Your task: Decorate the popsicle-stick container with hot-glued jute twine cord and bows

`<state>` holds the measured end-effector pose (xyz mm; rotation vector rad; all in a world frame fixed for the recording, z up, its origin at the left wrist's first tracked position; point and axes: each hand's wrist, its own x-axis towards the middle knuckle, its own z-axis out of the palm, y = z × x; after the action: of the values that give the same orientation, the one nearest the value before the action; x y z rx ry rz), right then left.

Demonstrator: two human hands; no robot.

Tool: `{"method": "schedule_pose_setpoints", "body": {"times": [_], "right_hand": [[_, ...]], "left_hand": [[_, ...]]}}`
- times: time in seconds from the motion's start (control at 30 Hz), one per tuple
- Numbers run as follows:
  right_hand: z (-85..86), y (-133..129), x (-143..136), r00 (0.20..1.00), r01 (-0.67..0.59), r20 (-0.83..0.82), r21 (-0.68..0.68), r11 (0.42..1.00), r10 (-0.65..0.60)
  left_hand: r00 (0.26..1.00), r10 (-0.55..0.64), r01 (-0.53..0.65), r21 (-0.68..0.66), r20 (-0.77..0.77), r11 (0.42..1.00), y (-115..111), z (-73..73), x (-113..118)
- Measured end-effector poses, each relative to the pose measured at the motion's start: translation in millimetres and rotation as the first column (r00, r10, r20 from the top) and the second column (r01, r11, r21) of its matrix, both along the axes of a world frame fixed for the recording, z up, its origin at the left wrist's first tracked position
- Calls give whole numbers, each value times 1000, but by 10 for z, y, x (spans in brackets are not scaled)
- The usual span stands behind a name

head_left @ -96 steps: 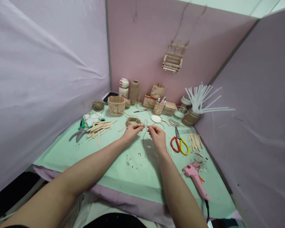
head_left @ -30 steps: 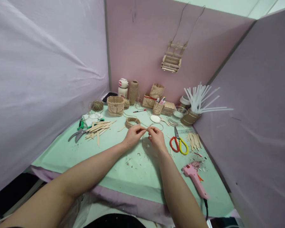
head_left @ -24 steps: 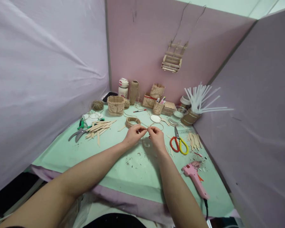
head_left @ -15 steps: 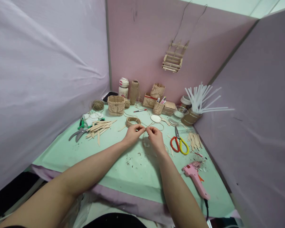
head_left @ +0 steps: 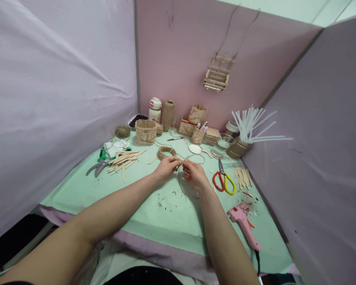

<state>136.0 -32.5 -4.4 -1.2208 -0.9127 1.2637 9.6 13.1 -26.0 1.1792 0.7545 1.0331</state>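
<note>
Thin brown twine (head_left: pixel 199 157) runs between my two hands over the middle of the green table. My left hand (head_left: pixel 167 168) pinches it between thumb and fingertips. Just to the right, my right hand (head_left: pixel 195 174) has its fingertips closed on the twine too, close to the left fingertips. A loop of twine hangs below the right hand. Behind my left hand lies a coil of twine (head_left: pixel 167 152). The white disc (head_left: pixel 195 149) is beyond my right hand.
Pruning shears (head_left: pixel 100 168) and wooden strips (head_left: pixel 126 160) lie left. To the right are scissors (head_left: pixel 224 178), a pink glue gun (head_left: pixel 245 225) and a clear bowl (head_left: pixel 222 145). A woven basket (head_left: pixel 145 132) stands at the back.
My right hand has turned a little and its fingers sit lower and slightly more spread. The twine between the hands shows more. The left hand has barely shifted.
</note>
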Motion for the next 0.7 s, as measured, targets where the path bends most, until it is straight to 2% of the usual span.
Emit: {"method": "schedule_pose_setpoints", "body": {"times": [0.17,0.43,0.6,0.7], "right_hand": [[-46,10,18,998,63,19,-18,998,-63],[-3,-13,31,997,42,73,-23,999,-40],[-38,-24,-14,954,183,209,157,971,-213],[-56,-34,-38,895,185,345,291,939,-283]], "left_hand": [[999,-6,9,63,-49,998,26,-57,2],[995,-92,94,62,-34,994,25,-57,-10],[995,21,-11,98,-100,995,19,-16,-20],[982,96,-63,201,-161,978,12,-6,-27]]}}
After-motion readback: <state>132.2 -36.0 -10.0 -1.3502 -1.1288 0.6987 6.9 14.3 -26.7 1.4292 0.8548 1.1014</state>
